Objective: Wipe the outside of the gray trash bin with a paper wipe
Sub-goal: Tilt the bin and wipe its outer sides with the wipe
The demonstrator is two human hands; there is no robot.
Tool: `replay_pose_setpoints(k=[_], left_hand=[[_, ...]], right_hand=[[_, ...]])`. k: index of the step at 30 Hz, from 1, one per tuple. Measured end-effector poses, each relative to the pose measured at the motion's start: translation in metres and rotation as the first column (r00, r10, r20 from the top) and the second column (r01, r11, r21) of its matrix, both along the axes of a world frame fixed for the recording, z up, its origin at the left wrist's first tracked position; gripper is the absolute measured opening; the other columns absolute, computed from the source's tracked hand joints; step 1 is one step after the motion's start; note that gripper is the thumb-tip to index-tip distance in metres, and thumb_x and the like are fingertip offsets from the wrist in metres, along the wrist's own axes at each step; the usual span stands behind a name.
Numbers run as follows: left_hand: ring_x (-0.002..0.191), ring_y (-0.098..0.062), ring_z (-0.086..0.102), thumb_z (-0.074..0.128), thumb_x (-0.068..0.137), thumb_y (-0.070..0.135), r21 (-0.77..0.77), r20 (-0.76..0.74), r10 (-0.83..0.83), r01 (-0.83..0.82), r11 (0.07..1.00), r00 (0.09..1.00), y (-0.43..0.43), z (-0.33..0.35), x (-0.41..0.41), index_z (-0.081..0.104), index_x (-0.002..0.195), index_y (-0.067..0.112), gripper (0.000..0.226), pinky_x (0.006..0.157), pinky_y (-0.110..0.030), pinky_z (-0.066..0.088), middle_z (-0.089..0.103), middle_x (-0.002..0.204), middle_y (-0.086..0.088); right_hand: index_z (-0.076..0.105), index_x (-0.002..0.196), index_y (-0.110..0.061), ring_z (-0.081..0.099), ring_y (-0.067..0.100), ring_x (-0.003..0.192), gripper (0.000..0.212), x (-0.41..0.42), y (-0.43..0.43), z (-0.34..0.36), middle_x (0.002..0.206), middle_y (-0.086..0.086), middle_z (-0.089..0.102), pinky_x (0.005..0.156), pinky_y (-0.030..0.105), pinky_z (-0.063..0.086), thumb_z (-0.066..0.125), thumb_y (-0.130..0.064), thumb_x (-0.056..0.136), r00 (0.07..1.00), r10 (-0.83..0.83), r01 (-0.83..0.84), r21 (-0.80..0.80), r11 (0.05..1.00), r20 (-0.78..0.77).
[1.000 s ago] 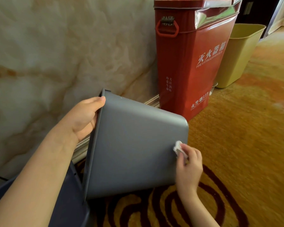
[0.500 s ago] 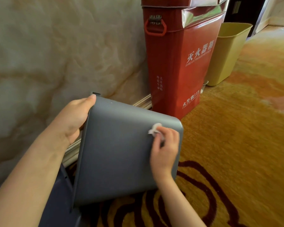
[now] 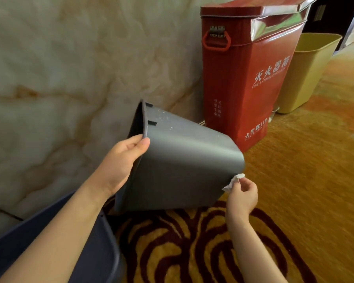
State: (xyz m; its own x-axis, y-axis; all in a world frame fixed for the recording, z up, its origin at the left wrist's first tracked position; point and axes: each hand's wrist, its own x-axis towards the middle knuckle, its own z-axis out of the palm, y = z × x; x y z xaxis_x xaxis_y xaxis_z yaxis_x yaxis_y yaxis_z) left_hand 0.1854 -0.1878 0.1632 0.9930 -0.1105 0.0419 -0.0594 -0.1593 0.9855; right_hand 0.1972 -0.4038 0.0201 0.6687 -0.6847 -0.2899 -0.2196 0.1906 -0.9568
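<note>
Head view: my left hand point(image 3: 121, 164) grips the rim of the bin point(image 3: 184, 168), tipped sideways over the carpet point(image 3: 294, 160). My right hand point(image 3: 241, 195) pinches the wipe point(image 3: 234, 181) at its bottom corner. Mid-wipe, I judge; next I'd rub the specks point(image 3: 166, 119) near the rim

Public interior, likely a hotel corridor. Marble wall point(image 3: 70, 68), patterned gold carpet point(image 3: 305, 180), red fire-extinguisher box point(image 3: 243, 88) with yellow bin point(image 3: 307, 74) beside it.

The gray plastic trash bin point(image 3: 182, 170) is tipped sideways, white specks near its rim. The small crumpled white paper wipe point(image 3: 234, 181) seemingly touches its base corner.
</note>
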Motion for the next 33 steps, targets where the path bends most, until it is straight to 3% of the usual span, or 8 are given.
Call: replay_pose_setpoints(k=[5,10,12,15,20,25,29,33], left_hand=[[0.085,-0.01,0.07,0.05,0.082,0.03,-0.14,-0.046,0.006,-0.012,0.99,0.999,0.015,0.004,-0.005,0.068,0.102,0.015,0.031,0.066,-0.017,0.053,0.076,0.092,0.001],[0.066,-0.009,0.069,0.039,0.095,0.033,-0.148,-0.123,0.18,-0.198,0.969,0.976,0.008,0.006,-0.004,0.065,0.092,0.013,0.034,0.06,-0.02,0.054,0.074,0.072,0.0],[0.075,-0.02,0.064,0.04,0.095,0.03,-0.135,-0.142,0.234,-0.253,0.958,0.962,0.005,0.007,-0.004,0.064,0.09,0.01,0.031,0.068,-0.031,0.048,0.068,0.081,-0.011],[0.088,-0.03,0.047,0.044,0.093,0.025,-0.132,-0.165,0.259,-0.281,0.951,0.952,0.006,0.011,-0.006,0.058,0.098,0.008,0.022,0.069,-0.035,0.034,0.053,0.094,-0.021],[0.049,-0.009,0.066,0.042,0.094,0.015,-0.163,-0.192,0.239,-0.271,0.949,0.952,0.011,0.008,-0.004,0.063,0.081,0.01,0.025,0.046,-0.019,0.052,0.071,0.056,0.001],[0.051,-0.016,0.061,0.04,0.094,0.014,-0.168,-0.213,0.214,-0.252,0.953,0.953,0.01,0.012,-0.005,0.06,0.088,0.006,0.022,0.046,-0.024,0.05,0.066,0.066,-0.009],[0.047,-0.015,0.063,0.039,0.092,0.008,-0.201,-0.219,0.226,-0.27,0.942,0.949,0.014,0.011,-0.007,0.059,0.082,0.004,0.022,0.044,-0.022,0.052,0.067,0.06,-0.009],[0.055,-0.013,0.07,0.044,0.093,0.012,-0.257,-0.234,0.293,-0.35,0.901,0.927,0.013,0.007,-0.008,0.064,0.08,0.004,0.025,0.046,-0.022,0.054,0.074,0.06,-0.004]], right_hand=[[0.058,0.095,-0.019,0.051,0.005,0.08,0.019,-0.034,0.061,0.074,0.086,-0.006,0.054,0.074,0.015,0.041,0.058,-0.001,0.088,0.812,0.254,-0.021,-0.409,0.912,0.525],[0.065,0.098,0.0,0.052,0.024,0.088,0.015,-0.029,0.113,0.121,0.093,0.014,0.059,0.079,0.023,0.041,0.056,0.003,0.086,0.6,0.677,-0.23,-0.719,0.656,0.426],[0.066,0.097,0.002,0.05,0.028,0.086,0.015,-0.024,0.115,0.116,0.091,0.017,0.059,0.076,0.029,0.041,0.057,0.004,0.085,0.596,0.706,-0.199,-0.781,0.592,0.383],[0.067,0.094,0.0,0.05,0.022,0.084,0.014,-0.02,0.097,0.099,0.088,0.013,0.06,0.074,0.017,0.035,0.059,0.004,0.084,0.637,0.662,-0.164,-0.769,0.618,0.396],[0.067,0.093,-0.003,0.054,0.023,0.087,0.012,0.005,0.037,0.052,0.089,0.007,0.057,0.079,0.021,0.038,0.058,0.001,0.086,0.873,0.355,-0.083,-0.616,0.783,0.334],[0.066,0.103,-0.004,0.054,0.025,0.101,0.019,0.024,-0.01,0.022,0.108,0.012,0.058,0.084,0.027,0.039,0.052,-0.007,0.091,0.984,0.117,-0.054,-0.394,0.918,0.137],[0.068,0.098,0.0,0.057,0.023,0.094,0.015,0.018,-0.006,0.054,0.101,0.016,0.062,0.074,0.015,0.035,0.057,-0.006,0.09,0.962,0.098,0.034,-0.467,0.884,0.256],[0.069,0.089,-0.006,0.053,0.014,0.082,0.013,-0.008,0.06,0.11,0.088,0.01,0.062,0.074,0.009,0.036,0.061,0.002,0.082,0.77,0.494,-0.163,-0.625,0.764,0.404]])
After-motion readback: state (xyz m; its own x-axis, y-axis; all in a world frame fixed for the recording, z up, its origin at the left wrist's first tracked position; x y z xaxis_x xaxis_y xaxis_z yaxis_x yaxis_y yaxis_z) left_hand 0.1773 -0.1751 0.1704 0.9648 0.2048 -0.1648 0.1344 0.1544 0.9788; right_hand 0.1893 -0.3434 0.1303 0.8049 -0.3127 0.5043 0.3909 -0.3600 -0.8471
